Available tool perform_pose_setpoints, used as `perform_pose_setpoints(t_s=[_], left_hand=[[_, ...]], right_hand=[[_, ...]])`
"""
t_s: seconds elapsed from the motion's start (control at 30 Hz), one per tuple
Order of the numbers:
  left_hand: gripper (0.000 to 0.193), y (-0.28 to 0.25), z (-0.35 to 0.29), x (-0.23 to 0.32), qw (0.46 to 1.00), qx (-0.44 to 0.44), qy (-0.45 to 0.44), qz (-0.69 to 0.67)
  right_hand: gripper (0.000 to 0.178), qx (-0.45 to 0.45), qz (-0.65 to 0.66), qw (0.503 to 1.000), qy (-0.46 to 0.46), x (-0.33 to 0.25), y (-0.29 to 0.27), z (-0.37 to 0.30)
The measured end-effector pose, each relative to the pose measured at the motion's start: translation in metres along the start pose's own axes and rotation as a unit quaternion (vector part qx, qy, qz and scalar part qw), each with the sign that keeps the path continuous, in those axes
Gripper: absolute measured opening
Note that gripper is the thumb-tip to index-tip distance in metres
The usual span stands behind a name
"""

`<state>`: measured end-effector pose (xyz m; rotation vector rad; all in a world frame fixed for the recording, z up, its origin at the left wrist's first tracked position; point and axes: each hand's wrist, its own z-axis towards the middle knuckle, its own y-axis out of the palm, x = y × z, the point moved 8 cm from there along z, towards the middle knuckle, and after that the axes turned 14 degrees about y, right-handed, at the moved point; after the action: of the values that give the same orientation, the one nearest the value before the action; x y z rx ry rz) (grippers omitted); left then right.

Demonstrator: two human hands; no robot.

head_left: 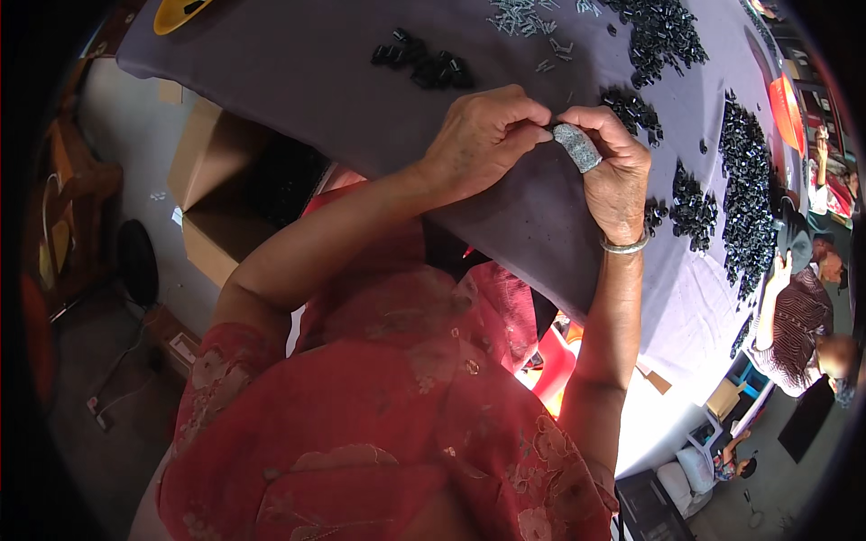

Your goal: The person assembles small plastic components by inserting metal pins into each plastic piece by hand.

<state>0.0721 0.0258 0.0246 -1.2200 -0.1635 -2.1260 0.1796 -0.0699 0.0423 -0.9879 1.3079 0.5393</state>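
Note:
Over the cloth-covered table (pixel 343 86), my two hands meet with their fingertips almost touching. My left hand (pixel 487 135) is closed in a pinch, thumb against forefinger, on a small dark piece mostly hidden by the fingers. My right hand (pixel 618 171) is closed too, its fingertips at the same spot. A grey speckled wrap (pixel 577 149) covers the right thumb. What the right fingers hold, if anything, cannot be made out. Close by the right hand lies a heap of small black parts (pixel 633 115). Another cluster of black pieces (pixel 422 61) rests beyond the left hand.
Small silver pins or screws (pixel 523 16) are scattered at the far side. A long heap of black parts (pixel 747 194) runs along the right. A yellow bowl (pixel 176 13) sits far left. An open cardboard box (pixel 212 239) stands left below the table. Other people (pixel 798 316) are at right.

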Motion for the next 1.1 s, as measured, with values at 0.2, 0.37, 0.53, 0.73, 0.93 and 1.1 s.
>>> perform_pose_setpoints(t_s=[0.2,0.37,0.53,0.73,0.93,1.1], left_hand=[[0.011,0.000,-0.002,-0.001,1.000,-0.006,-0.017,-0.015],[0.013,0.003,-0.002,-0.001,1.000,-0.027,-0.008,0.001],[0.018,0.006,-0.002,0.001,0.999,-0.040,-0.006,0.013],[0.026,0.008,-0.002,0.013,0.993,-0.060,0.048,0.093],[0.033,0.007,-0.003,0.012,0.993,-0.055,0.058,0.087],[0.048,0.004,-0.005,0.004,0.999,-0.038,0.003,-0.004]], right_hand=[[0.016,-0.014,-0.019,0.999,-0.028,-0.008,0.002,0.000],[0.015,-0.038,-0.038,0.998,-0.039,-0.011,0.005,-0.001],[0.013,-0.025,0.041,0.998,0.036,0.008,0.002,-0.003],[0.011,-0.072,0.056,0.983,0.161,0.022,0.007,-0.003],[0.009,-0.092,0.014,0.977,0.193,0.021,0.014,-0.001],[0.008,-0.111,0.019,0.967,0.230,0.022,0.014,0.001]])
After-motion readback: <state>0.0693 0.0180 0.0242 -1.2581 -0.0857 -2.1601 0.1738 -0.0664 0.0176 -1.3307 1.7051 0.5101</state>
